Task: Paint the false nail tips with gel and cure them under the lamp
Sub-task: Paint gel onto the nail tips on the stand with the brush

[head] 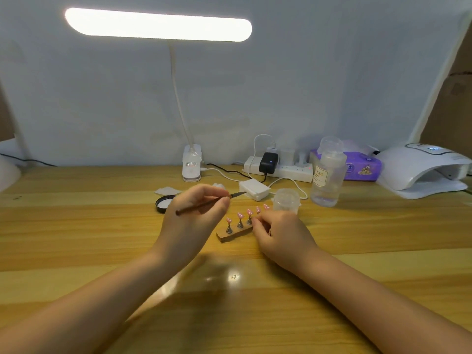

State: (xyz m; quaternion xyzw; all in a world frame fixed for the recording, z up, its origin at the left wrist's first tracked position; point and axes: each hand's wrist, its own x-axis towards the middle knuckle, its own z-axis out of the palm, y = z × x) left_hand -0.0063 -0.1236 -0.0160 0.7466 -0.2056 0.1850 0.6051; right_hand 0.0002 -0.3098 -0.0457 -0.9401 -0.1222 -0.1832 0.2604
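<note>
Head view: on the wooden surface [76, 251], toward the left of the middle, a round black lid [163, 203] lies flat with its white inside up. Behind it a clip-on desk lamp [158, 24] rises on a bending neck, its long bar lit. The left hand [196, 213] hovers just right of the lid, thumb and fingers pinched round a thin brush [204, 203] whose dark tip points right, toward a small white box [254, 190]. Below and right of that hand stands a wooden holder [231, 235] carrying a row of pink nail tips [240, 216] on little metal stands. The right hand [281, 232] rests at the holder's right end, fingers curled round that end and hiding part of it. Just behind this hand sits a clear plastic jar [286, 200], then a clear bottle [328, 175]. Farther back are a power strip [281, 168] and a purple tissue pack [362, 168]. At the far right the white curing lamp [421, 169] sits with its opening facing left, well apart from the nail tips.
</note>
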